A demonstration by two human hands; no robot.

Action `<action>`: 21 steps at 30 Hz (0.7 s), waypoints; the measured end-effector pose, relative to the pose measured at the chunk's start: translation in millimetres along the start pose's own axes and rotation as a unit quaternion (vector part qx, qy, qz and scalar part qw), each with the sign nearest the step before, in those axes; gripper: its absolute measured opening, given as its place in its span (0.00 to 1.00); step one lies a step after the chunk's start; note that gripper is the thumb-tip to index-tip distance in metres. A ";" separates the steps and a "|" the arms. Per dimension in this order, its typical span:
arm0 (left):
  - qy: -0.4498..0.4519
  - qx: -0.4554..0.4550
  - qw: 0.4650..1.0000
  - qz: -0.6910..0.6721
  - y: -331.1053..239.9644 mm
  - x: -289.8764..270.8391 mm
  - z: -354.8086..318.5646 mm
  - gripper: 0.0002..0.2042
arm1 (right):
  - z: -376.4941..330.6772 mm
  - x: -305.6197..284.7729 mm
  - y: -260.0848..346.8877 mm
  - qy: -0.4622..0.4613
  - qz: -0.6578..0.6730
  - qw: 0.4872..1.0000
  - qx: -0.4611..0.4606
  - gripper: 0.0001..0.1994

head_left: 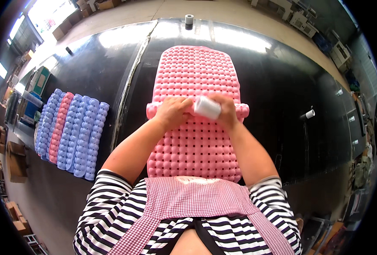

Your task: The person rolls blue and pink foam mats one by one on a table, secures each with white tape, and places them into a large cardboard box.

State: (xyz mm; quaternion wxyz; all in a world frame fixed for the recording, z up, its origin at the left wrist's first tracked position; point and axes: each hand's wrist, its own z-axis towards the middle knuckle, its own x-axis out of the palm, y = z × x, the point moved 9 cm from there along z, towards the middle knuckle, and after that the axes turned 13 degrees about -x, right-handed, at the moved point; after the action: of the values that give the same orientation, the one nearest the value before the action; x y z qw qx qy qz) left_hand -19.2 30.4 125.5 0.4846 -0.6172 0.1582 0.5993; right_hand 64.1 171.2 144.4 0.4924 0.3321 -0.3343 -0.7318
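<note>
A pink bubbled mat (197,146) lies flat on the black table, its near end by my apron. Across its middle rests a rolled-up pink mat (242,110), with both ends showing past my hands. My left hand (174,111) is closed over the rolled mat, left of its middle. In my right hand (227,111) is a small white roll (207,107), which looks like tape or wrapping film. It is slightly blurred and held tilted over the rolled mat. Whether a strip runs from it to the mat I cannot tell.
Several rolled blue mats (80,136) and a pink one (61,127) are piled at the table's left edge. White rolls stand at the far edge (189,19) and lie on the right (310,114). A pale seam (133,68) crosses the black table (278,85).
</note>
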 end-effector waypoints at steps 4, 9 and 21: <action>0.115 -0.112 0.984 -0.075 -10.4 -2.8 -29.5 0.15 | -77.5 26.9 73.7 0.077 -0.154 0.965 -0.196 0.22; 0.045 -0.080 0.995 -0.023 6.3 -4.0 -2.3 0.10 | -86.9 40.2 44.4 0.114 -0.224 0.958 -0.139 0.20; -0.192 0.001 0.981 0.027 -10.2 -21.3 -18.6 0.20 | 59.8 4.2 -86.6 -0.009 0.010 0.996 0.091 0.07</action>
State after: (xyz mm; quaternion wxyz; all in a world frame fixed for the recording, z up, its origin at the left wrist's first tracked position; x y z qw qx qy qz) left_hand -5.3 12.4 145.2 0.4904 -0.4853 0.0792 0.7195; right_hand -29.1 202.1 106.3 0.4642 0.3657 -0.4074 -0.6963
